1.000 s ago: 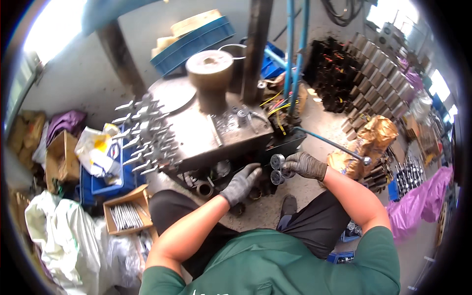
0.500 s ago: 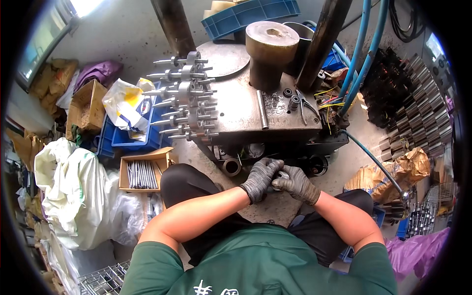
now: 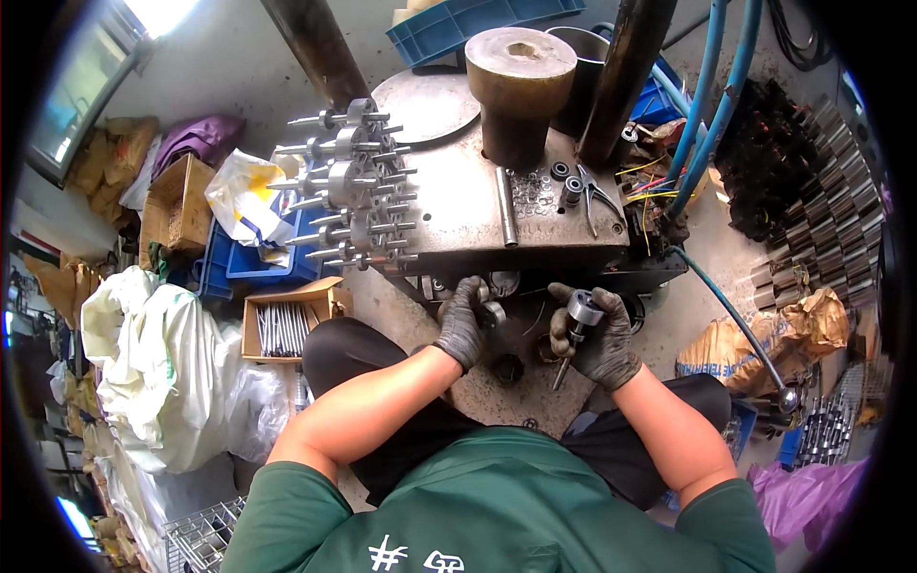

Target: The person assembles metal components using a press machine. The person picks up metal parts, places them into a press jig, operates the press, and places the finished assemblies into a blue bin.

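Note:
My right hand (image 3: 611, 346), in a dark grey work glove, is closed round a metal shaft with a round hub (image 3: 585, 309). The bare end of the shaft slants down below the fingers. My left hand (image 3: 462, 325), gloved alike, grips a small round silvery metal part (image 3: 494, 313), partly hidden by the fingers. Both hands are apart, in front of the steel press table (image 3: 458, 215). On its top lie circlip pliers (image 3: 590, 212), black-centred bearings (image 3: 572, 191), a metal tube (image 3: 506, 208) and scattered thin rings (image 3: 533, 193). Several similar shafts with hubs (image 3: 355, 186) line its left side.
A thick steel ram (image 3: 522, 72) stands on the table between dark posts (image 3: 626, 76). Left are a carton of rods (image 3: 283, 329), a blue crate (image 3: 253, 263) and a white sack (image 3: 143, 372). Right are blue hoses (image 3: 712, 115), stacked metal tubes (image 3: 831, 210) and brown paper (image 3: 764, 349).
My hands were together in front of my body and have moved apart. The shaft with its hub now shows in the right hand, the small round part in the left.

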Available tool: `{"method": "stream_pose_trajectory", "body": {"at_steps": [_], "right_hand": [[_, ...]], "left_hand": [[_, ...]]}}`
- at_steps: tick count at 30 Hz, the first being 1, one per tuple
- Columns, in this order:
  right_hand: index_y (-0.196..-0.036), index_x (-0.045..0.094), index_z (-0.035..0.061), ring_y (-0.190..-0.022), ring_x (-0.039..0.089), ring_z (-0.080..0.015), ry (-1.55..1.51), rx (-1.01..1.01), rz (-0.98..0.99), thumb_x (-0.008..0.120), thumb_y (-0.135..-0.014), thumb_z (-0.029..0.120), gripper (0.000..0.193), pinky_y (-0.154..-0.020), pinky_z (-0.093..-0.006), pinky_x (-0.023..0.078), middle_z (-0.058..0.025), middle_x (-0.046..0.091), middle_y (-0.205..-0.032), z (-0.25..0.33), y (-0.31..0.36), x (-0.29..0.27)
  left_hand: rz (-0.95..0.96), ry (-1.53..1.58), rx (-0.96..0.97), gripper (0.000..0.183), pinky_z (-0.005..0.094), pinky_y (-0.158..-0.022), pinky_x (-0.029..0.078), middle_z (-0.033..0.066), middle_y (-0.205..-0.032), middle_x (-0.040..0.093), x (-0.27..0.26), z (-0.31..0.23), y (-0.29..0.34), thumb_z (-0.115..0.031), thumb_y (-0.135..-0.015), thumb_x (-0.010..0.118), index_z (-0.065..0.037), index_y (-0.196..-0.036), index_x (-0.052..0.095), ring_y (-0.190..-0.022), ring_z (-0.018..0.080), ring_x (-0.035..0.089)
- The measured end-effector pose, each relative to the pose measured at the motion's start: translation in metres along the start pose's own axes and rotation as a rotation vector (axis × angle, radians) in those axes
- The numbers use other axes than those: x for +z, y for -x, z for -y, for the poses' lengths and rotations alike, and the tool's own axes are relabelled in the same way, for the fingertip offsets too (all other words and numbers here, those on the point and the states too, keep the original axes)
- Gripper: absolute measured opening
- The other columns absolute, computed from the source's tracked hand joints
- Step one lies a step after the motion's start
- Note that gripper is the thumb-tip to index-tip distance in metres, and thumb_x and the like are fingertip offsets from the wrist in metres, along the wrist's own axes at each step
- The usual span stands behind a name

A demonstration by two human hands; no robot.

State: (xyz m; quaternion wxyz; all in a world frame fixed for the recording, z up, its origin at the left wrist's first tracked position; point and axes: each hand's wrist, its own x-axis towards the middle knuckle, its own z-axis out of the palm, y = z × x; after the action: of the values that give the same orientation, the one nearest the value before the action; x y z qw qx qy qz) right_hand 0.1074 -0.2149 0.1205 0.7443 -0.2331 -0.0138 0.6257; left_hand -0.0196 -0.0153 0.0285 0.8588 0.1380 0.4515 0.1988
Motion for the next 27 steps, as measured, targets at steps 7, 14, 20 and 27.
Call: {"method": "stream_pose_trajectory", "body": {"at_steps": [7,14,20,27], "right_hand": [[-0.146,0.054,0.009,-0.098,0.073,-0.0321,-0.017,-0.073,0.006,0.073,-0.096,0.035,0.06,-0.076,-0.0391,0.063,-0.0236,0.067,-0.13,0.005,-0.001,-0.015],[-0.145,0.055,0.0093,-0.105,0.072,-0.0327,0.104,-0.102,0.027,0.076,-0.089,0.017,0.06,-0.083,-0.0417,0.064,-0.0228,0.065,-0.134,0.001,-0.004,-0.012],[-0.136,0.058,0.0116,-0.108,0.072,-0.0301,0.245,-0.175,-0.064,0.078,-0.086,0.007,0.054,-0.088,-0.0418,0.063,-0.0171,0.067,-0.129,-0.004,-0.009,-0.02],[-0.136,0.056,0.0133,-0.113,0.07,-0.0269,0.418,-0.355,-0.134,0.083,-0.089,0.009,0.054,-0.097,-0.0425,0.061,-0.0116,0.068,-0.129,-0.021,-0.026,-0.009]], "left_hand": [[-0.073,0.195,0.049,0.031,0.0553,-0.105,0.056,0.0183,-0.114,0.063,-0.007,0.001,-0.04,-0.006,-0.082,0.052,-0.002,-0.112,0.054,-0.109,0.0372,0.065],[-0.061,0.202,-0.052,0.008,0.0696,-0.112,0.047,0.0293,-0.117,0.059,-0.008,0.011,-0.046,-0.003,-0.084,0.051,0.002,-0.09,0.052,-0.12,0.0516,0.056],[-0.185,-0.185,-0.108,0.02,0.0611,-0.111,0.051,0.0271,-0.121,0.06,0.033,0.003,0.003,-0.007,-0.089,0.052,0.002,-0.106,0.055,-0.114,0.0463,0.059],[0.703,-1.011,-0.161,0.036,0.0317,-0.081,0.057,0.0084,-0.1,0.067,0.018,0.029,0.037,-0.009,-0.093,0.068,-0.002,-0.128,0.059,-0.09,0.0168,0.064]]}}
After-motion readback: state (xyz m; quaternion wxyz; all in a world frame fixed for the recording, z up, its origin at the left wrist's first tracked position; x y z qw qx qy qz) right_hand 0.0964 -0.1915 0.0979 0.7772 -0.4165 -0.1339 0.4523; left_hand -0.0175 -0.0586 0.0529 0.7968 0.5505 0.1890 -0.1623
